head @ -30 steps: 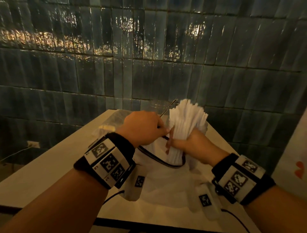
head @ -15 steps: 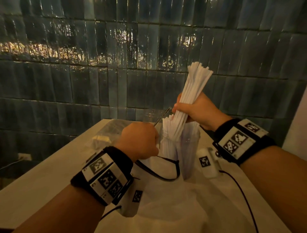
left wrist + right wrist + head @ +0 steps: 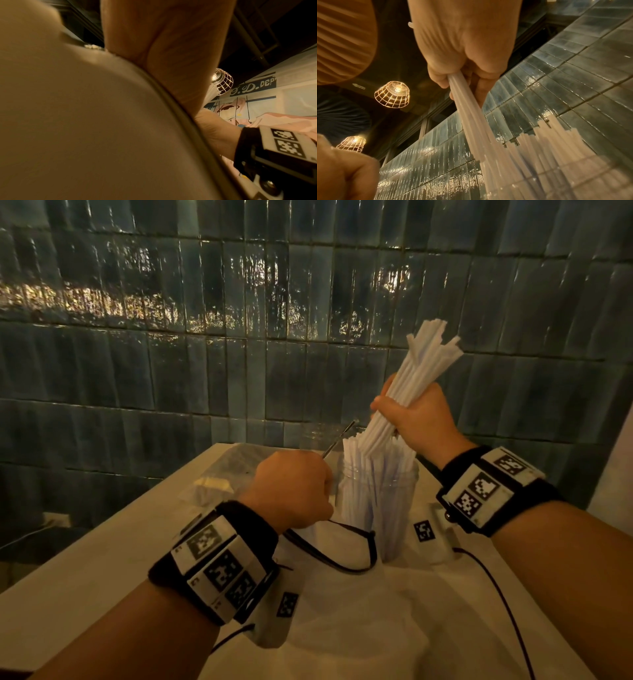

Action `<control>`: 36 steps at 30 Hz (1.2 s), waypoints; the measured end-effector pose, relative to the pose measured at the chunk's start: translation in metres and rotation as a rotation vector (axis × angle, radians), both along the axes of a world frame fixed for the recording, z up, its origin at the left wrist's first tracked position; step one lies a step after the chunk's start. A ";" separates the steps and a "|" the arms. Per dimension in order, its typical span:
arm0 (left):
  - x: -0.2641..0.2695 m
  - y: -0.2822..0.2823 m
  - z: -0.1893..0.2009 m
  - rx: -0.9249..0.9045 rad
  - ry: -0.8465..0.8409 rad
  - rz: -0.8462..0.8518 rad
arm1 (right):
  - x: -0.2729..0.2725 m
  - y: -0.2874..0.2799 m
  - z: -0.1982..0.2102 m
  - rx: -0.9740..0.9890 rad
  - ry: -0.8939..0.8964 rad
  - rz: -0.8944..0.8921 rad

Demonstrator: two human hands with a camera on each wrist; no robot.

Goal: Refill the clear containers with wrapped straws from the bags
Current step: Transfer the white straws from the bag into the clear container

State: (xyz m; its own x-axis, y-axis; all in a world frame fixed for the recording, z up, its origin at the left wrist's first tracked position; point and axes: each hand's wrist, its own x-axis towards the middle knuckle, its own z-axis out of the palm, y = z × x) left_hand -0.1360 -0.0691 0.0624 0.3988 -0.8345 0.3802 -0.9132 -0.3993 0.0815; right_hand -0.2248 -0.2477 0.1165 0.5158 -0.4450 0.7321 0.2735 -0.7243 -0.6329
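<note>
My right hand (image 3: 411, 419) grips a thick bundle of white wrapped straws (image 3: 421, 368), tilted up to the right. The bundle's lower ends stand in the clear container (image 3: 376, 508), among the straws there. In the right wrist view the straws (image 3: 471, 115) run from my fist (image 3: 462, 67) down into the container (image 3: 556, 175). My left hand (image 3: 294, 487) is a fist just left of the container and holds the dark-trimmed rim of the white bag (image 3: 342, 611). A thin metal tool (image 3: 339, 438) sticks out above the fist. The left wrist view shows my palm (image 3: 171, 54) against the bag (image 3: 85, 121).
The table (image 3: 102, 559) stands against a dark tiled wall (image 3: 205, 371). A crumpled clear plastic bag (image 3: 219, 474) lies at the back left. Another clear jar (image 3: 315, 436) stands dimly behind the container. A black cable (image 3: 496, 594) runs over the bag on the right.
My right hand lifted the straw bundle out of the bag and up over the container, then lowered its ends in. The left hand stayed at the bag's rim.
</note>
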 end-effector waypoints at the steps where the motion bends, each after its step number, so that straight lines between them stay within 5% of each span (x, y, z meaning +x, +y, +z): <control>1: 0.000 0.000 0.000 0.003 -0.001 -0.005 | 0.002 -0.001 0.001 -0.017 0.027 -0.002; 14: -0.003 0.003 0.002 -0.002 0.011 -0.001 | 0.021 -0.028 -0.059 0.164 0.397 -0.175; 22: -0.007 0.003 0.004 0.016 0.001 0.012 | 0.026 -0.025 -0.054 0.051 0.685 -0.197; 25: -0.009 0.004 0.005 0.023 -0.003 0.019 | 0.025 -0.023 -0.052 0.053 0.628 -0.131; 30: -0.007 0.005 0.005 0.023 0.013 0.031 | 0.021 -0.011 -0.049 0.109 0.280 -0.078; 36: -0.007 0.005 0.005 0.030 0.040 0.027 | 0.022 -0.001 -0.033 -0.070 0.105 -0.172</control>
State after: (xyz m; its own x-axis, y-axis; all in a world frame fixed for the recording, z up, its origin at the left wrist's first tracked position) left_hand -0.1427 -0.0646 0.0669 0.4357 -0.8341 0.3382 -0.8983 -0.4265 0.1053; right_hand -0.2033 -0.2488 0.0833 0.5112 -0.4828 0.7110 0.0772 -0.7981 -0.5975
